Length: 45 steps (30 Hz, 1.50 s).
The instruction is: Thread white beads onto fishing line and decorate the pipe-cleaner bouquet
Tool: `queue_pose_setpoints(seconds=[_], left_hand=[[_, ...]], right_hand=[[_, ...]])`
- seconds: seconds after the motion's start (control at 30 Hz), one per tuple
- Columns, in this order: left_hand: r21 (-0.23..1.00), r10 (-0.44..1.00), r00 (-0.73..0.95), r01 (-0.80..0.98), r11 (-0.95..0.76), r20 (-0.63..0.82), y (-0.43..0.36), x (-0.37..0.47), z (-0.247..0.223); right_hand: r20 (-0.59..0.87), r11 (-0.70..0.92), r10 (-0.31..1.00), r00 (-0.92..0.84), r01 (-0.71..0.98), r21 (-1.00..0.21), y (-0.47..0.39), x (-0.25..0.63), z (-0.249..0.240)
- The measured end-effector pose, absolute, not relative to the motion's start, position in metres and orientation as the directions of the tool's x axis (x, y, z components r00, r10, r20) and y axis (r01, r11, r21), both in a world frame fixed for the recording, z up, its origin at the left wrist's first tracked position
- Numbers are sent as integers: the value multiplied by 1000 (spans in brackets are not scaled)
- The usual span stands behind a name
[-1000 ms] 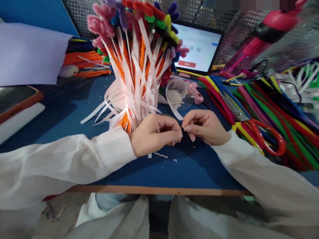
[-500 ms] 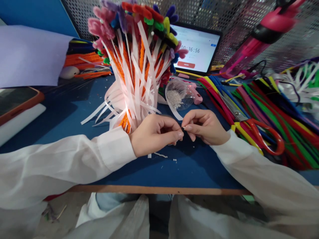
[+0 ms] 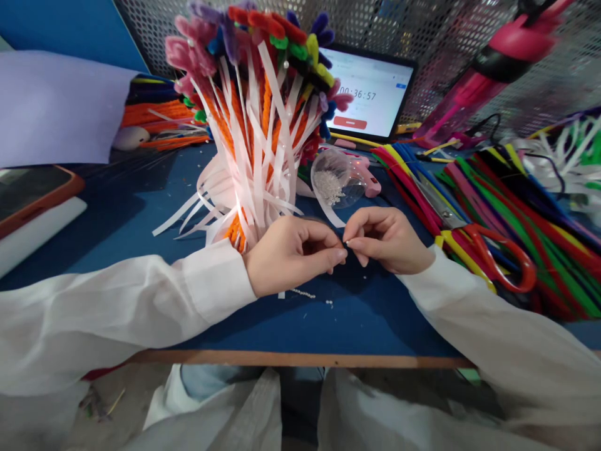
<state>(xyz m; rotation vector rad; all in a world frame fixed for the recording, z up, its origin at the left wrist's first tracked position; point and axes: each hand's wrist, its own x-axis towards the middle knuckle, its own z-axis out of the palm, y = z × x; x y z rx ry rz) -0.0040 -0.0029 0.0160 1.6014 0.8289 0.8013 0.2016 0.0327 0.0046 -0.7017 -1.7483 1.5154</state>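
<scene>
My left hand is closed in a pinch above the blue table, thumb against the fingers; what lies between them is hidden. Opposite it, almost fingertip to fingertip, my right hand pinches a tiny white bead. A short string of pearl beads lies on the table below my left hand, with a few loose beads to its right. Behind my hands, a clear plastic cup lies tipped toward me with many small white beads inside.
Left of the cup stands a large bouquet of pipe-cleaner flowers with white ribbons. On the right, orange-handled scissors rest on coloured pipe cleaners. A tablet showing a timer and a pink bottle are behind. A phone lies left.
My hands stay almost in place, fingertips shifting very slightly. The white bead shows a little more clearly at my right fingertips. The tablet's timer has advanced one second.
</scene>
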Motion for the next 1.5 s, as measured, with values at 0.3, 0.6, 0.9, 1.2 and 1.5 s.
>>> queue_pose_setpoints(seconds=[0.3, 0.6, 0.9, 1.2, 1.5], left_hand=[[997, 880, 473, 31, -67, 44, -4, -1, 12], [997, 890, 454, 45, -69, 41, -4, -1, 11], [994, 885, 463, 73, -85, 42, -5, -2, 11], [991, 883, 464, 64, -119, 76, -4, -3, 11], [998, 889, 455, -3, -61, 56, -4, -2, 10]], right_hand=[[168, 149, 776, -608, -83, -985, 34, 203, 3], [174, 148, 782, -598, -92, -985, 30, 202, 6], [173, 157, 775, -608, -79, -984, 30, 200, 6], [193, 155, 789, -583, -115, -981, 28, 200, 6], [178, 154, 816, -549, -90, -984, 28, 199, 6]])
